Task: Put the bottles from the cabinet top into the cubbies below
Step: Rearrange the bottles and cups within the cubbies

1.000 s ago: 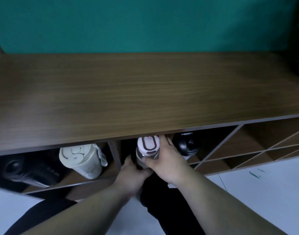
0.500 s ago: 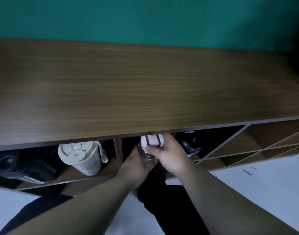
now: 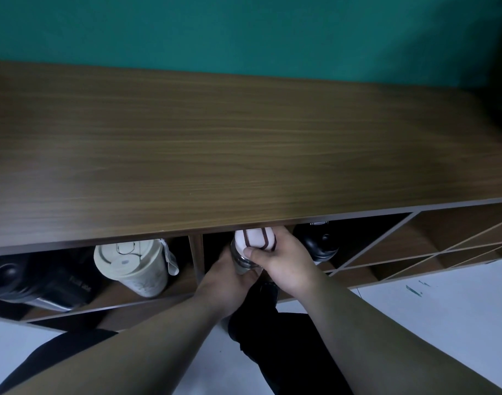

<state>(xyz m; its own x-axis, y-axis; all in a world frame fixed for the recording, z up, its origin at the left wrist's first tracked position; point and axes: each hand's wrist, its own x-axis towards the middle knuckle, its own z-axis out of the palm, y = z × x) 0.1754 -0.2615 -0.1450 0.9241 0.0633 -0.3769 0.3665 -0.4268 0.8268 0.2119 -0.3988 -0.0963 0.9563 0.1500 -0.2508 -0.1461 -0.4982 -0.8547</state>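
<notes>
Both hands on the white-capped bottle (image 3: 254,242) at the mouth of the middle cubby (image 3: 215,246), cap just under the cabinet top (image 3: 244,152) edge. Right hand (image 3: 284,259) has its fingers wrapped round the cap end; left hand (image 3: 225,280) cups the clear body from below. Risks — cap catching the top edge on the way in, or the bottle knocking the black bottle (image 3: 318,242) just beside it. Cubby depth is hidden, so seating is a guess.

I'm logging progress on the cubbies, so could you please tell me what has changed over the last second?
Both hands, left hand and right hand, have pushed the white-capped bottle slightly deeper under the cabinet top, grip unchanged. The cream tumbler and black bottle stayed put.
</notes>
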